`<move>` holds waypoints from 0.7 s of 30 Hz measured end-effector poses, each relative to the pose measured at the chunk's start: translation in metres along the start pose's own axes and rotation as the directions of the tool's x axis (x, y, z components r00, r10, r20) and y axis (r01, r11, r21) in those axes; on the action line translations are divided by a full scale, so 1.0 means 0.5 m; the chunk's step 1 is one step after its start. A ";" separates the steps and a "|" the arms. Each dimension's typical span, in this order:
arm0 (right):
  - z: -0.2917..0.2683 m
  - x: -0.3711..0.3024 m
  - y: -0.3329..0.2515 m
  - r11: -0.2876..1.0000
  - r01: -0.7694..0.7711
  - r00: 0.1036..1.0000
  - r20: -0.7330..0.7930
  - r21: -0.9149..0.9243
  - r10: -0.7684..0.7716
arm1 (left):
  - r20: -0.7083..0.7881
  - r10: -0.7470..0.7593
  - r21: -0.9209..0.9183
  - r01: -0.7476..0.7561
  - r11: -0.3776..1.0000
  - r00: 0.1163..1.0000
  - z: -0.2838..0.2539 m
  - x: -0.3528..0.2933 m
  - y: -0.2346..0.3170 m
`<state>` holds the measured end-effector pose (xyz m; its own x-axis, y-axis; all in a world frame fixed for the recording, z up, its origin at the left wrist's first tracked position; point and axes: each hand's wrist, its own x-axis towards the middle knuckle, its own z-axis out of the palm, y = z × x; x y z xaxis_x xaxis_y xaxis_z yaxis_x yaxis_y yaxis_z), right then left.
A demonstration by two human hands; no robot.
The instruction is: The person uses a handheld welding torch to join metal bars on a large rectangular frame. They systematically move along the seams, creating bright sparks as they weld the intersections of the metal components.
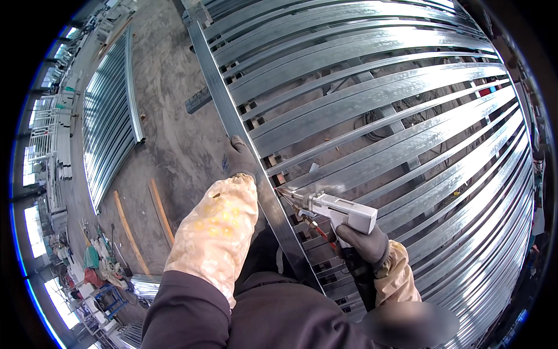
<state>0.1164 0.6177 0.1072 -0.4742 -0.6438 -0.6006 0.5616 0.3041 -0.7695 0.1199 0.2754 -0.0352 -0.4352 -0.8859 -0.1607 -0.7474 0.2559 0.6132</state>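
My right hand point(366, 244), in a grey glove, is closed round the grip of a silver, pistol-shaped welding gun point(346, 210). A thick black cable runs down from the grip. The gun's thin nozzle points left, its tip close to the long metal side rail point(224, 99), where a flat metal slat point(349, 168) meets it. Farther up the rail my left hand point(241, 158), also gloved, grips the rail's outer edge; some of its fingers are hidden. A tan protective sleeve covers each forearm.
Many parallel metal slats and bars stretch right from the rail, over crossbeams point(395, 122) and cables on the floor. A second barred panel point(110, 116) lies on the concrete at left, near two wooden strips point(129, 230). Stacked white frames point(52, 145) line the far left.
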 end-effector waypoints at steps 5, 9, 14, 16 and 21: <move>0.008 -0.004 -0.016 0.998 -0.056 0.998 -0.019 0.031 0.057 | 0.019 -0.017 0.010 0.017 1.000 1.000 -0.008 -0.007 0.012; 0.002 -0.001 0.001 0.999 -0.045 0.999 0.005 0.025 0.045 | -0.032 -0.025 -0.027 0.025 0.999 0.999 -0.012 -0.017 0.026; 0.005 -0.003 -0.003 0.992 -0.113 0.993 -0.011 0.050 0.114 | -0.044 0.031 -0.008 -0.031 0.999 0.999 -0.012 -0.023 0.030; 0.007 -0.004 -0.008 0.993 -0.111 0.993 -0.021 0.050 0.112 | -0.005 0.013 -0.002 -0.013 1.000 1.000 -0.015 -0.020 0.031; -0.002 -0.001 0.006 0.996 -0.090 0.996 0.025 -0.011 0.090 | -0.005 -0.012 -0.044 0.011 0.999 1.000 -0.001 -0.002 0.009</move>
<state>0.1176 0.6196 0.1052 -0.4047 -0.6312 -0.6617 0.5943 0.3684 -0.7149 0.1172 0.2775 -0.0320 -0.4242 -0.8905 -0.1643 -0.7296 0.2287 0.6445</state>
